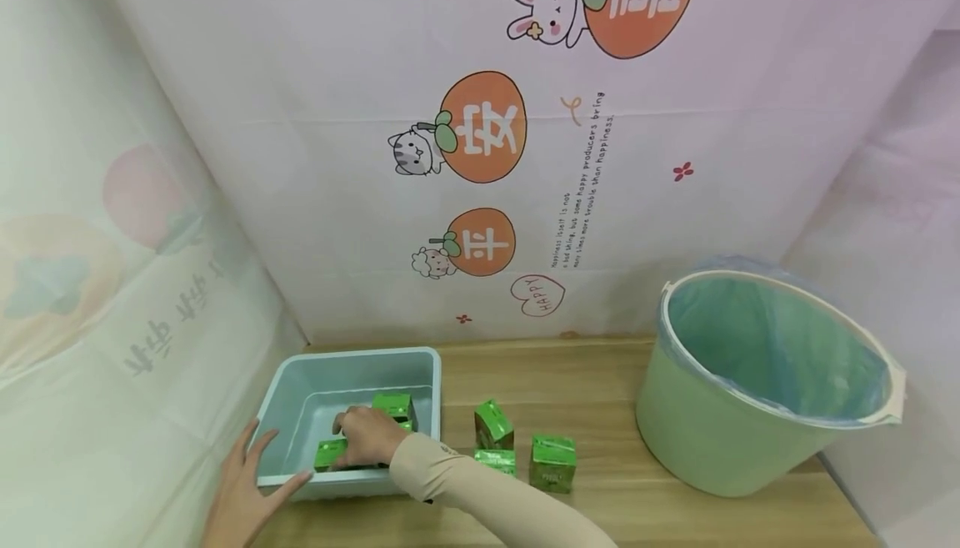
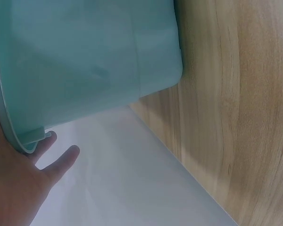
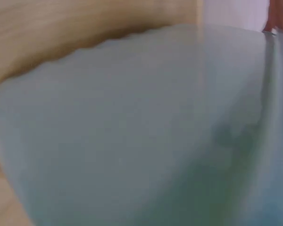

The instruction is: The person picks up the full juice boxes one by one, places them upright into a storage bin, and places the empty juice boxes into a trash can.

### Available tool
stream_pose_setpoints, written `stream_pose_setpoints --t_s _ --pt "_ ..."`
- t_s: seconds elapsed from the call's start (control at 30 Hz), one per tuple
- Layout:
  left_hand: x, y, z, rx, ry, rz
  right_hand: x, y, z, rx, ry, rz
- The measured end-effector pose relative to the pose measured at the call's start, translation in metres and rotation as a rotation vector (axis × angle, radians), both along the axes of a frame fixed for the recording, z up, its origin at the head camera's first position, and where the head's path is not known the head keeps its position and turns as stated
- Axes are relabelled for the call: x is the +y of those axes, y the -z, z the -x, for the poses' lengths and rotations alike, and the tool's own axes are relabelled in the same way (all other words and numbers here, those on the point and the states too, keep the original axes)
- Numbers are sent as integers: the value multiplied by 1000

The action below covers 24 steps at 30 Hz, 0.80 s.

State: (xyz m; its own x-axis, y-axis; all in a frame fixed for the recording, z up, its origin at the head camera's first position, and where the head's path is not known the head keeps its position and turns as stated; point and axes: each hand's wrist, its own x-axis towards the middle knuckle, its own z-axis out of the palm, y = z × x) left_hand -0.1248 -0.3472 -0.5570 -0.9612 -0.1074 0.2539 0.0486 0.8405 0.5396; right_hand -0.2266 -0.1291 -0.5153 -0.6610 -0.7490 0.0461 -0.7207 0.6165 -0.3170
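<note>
In the head view a pale teal plastic bin (image 1: 438, 398) stands at the left, with several small green boxes in it. My left hand (image 1: 243, 481) is at its near left corner, fingers spread, touching the rim. In the left wrist view the left hand (image 2: 19, 181) lies along that rim, its fingertips outside the wall. My right hand (image 1: 371, 435) reaches over the near side into the bin, fingers curled at a green box (image 1: 327, 453), which it seems to pinch and partly hides. Another green box (image 1: 392, 404) lies behind that hand. Only a blurred bin wall (image 3: 122, 127) fills the right wrist view.
Right of the bin on the wooden table (image 1: 600, 364) stand a tilted green box (image 1: 493, 425), another green box (image 1: 495, 460) partly behind the sleeve, and a third green box (image 1: 552, 463). A large green bucket (image 1: 720, 431) with a plastic liner is at the right. Printed cloth (image 1: 337, 198) hangs behind.
</note>
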Motion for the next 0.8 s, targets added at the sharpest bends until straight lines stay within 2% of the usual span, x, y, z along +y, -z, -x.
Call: stream_pose_setpoints --t_s 0.17,0.23,0.5,0.6,0.8 --pt "0 2 -1 16 -7 6 12 -13 5 -130 28 42" --pt "0 2 -1 14 -9 9 17 -17 7 -146 32 58" --pt "1 2 3 36 2 15 50 -35 11 -122 10 159" --pt "2 3 3 49 3 12 64 -43 9 -117 20 156" --pt "2 3 1 0 -24 3 89 -51 6 -84 19 133"
